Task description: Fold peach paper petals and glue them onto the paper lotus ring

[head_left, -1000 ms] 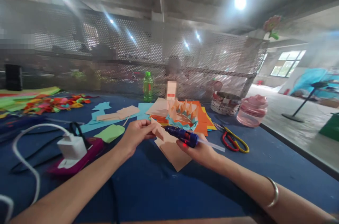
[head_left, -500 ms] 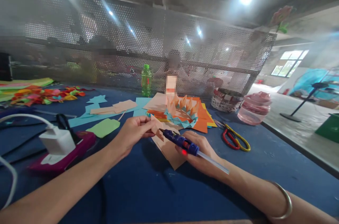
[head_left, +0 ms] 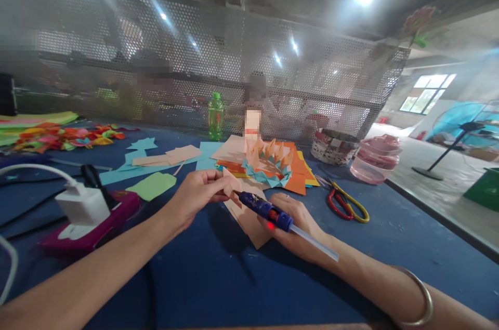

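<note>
Hot-glue gun [head_left: 265,210], blue, with a clear glue stick [head_left: 314,241] loaded, is gripped in the closed right hand [head_left: 290,226], nozzle just beside the peach paper piece [head_left: 233,183] pinched in the left hand [head_left: 198,197], both held above peach paper sheets [head_left: 249,228] on the blue table [head_left: 187,288].

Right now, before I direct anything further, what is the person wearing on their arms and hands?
The left hand and right hand are gloveless, and no sleeves show on either forearm. A silver-coloured metal bangle circles the right arm, and a thin ring seems to sit on a right-hand finger.
</note>
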Demonstrator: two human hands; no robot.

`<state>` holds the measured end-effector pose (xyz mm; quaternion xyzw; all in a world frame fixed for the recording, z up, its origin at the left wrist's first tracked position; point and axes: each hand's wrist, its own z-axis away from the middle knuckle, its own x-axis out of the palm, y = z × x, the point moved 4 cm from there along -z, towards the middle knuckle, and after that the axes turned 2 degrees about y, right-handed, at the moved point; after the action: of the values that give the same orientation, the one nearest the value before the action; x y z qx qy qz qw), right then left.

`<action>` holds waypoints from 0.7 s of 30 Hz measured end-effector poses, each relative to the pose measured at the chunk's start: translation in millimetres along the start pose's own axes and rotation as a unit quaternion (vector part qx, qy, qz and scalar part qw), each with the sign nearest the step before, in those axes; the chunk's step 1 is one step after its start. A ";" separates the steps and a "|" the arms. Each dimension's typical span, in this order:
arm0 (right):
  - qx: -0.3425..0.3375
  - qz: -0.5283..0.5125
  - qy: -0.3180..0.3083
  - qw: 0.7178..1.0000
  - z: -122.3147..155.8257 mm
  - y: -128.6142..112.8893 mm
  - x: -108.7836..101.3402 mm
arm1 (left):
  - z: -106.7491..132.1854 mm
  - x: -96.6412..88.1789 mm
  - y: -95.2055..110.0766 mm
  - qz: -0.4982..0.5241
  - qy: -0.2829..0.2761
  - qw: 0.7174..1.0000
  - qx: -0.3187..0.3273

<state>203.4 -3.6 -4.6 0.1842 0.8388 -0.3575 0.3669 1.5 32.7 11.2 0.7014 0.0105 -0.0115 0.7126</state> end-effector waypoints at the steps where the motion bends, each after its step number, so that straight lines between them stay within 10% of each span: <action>1: -0.001 0.003 0.004 1.000 0.2 0.3 0.0 | 0.2 0.2 0.3 0.000 0.000 1.000 -0.001; 21: 0.001 0.023 -0.002 1.000 1.0 1.5 0.5 | 0.6 -0.8 -0.8 -0.002 -0.003 1.000 -0.002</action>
<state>204.5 -3.3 -6.2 0.2033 0.8333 -0.3502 0.3763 0.7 32.0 10.5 0.6997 0.0102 -0.0151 0.7142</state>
